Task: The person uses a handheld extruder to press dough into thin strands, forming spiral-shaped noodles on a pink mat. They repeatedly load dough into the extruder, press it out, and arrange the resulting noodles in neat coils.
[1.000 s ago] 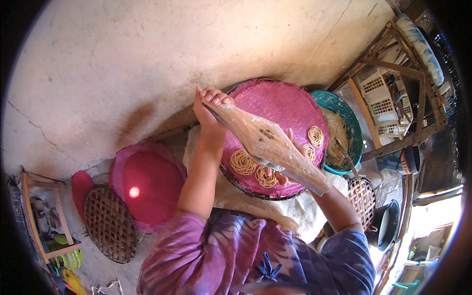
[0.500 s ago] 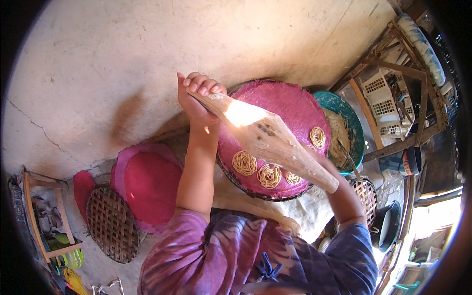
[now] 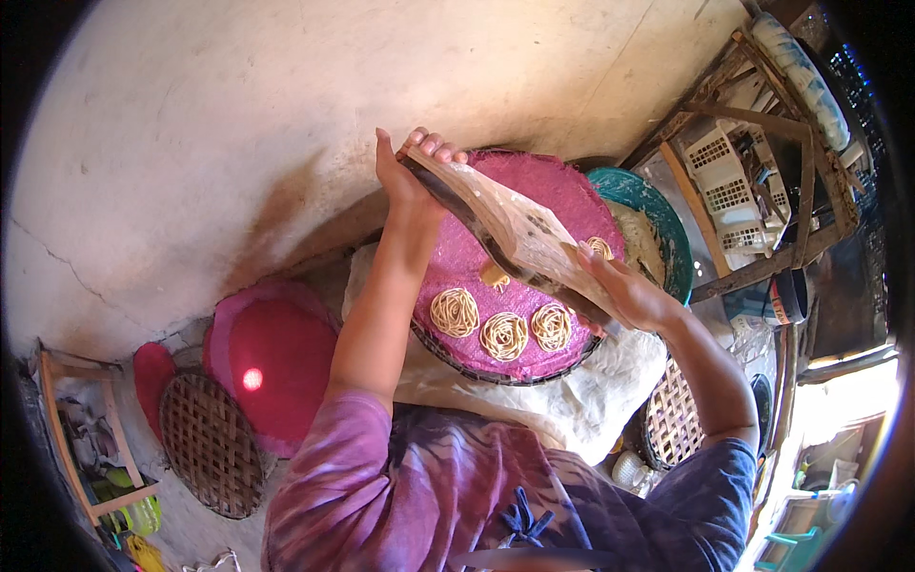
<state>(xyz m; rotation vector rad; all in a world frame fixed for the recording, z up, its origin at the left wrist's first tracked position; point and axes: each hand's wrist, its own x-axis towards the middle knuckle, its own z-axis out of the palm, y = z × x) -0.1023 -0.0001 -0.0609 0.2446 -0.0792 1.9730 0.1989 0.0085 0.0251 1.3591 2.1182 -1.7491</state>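
Observation:
With both hands I hold a long, pale wooden tool (image 3: 519,224) over a round tray covered in pink cloth (image 3: 534,172). It is broad in the middle and narrow toward its ends, with a darker edge underneath. My left hand (image 3: 415,181) wraps round the upper left end, thumb raised. Closed on the lower right end is my right hand (image 3: 634,297). Several pale coils of thin strands lie on the cloth, among them a left coil (image 3: 455,313), a middle coil (image 3: 503,336) and a right coil (image 3: 551,328). Under the tool a small yellowish piece (image 3: 495,276) shows, partly hidden.
A teal basin (image 3: 679,243) with pale dough stands right of the tray, against a wooden frame holding a white plastic basket (image 3: 729,191). At left are pink cloth-covered rounds (image 3: 286,367) and a woven tray (image 3: 212,443). A plastered wall (image 3: 238,124) rises beyond.
The tool has tilted, showing its dark underside edge. My left hand has shifted right, and my right hand has come into view on the tool's lower end.

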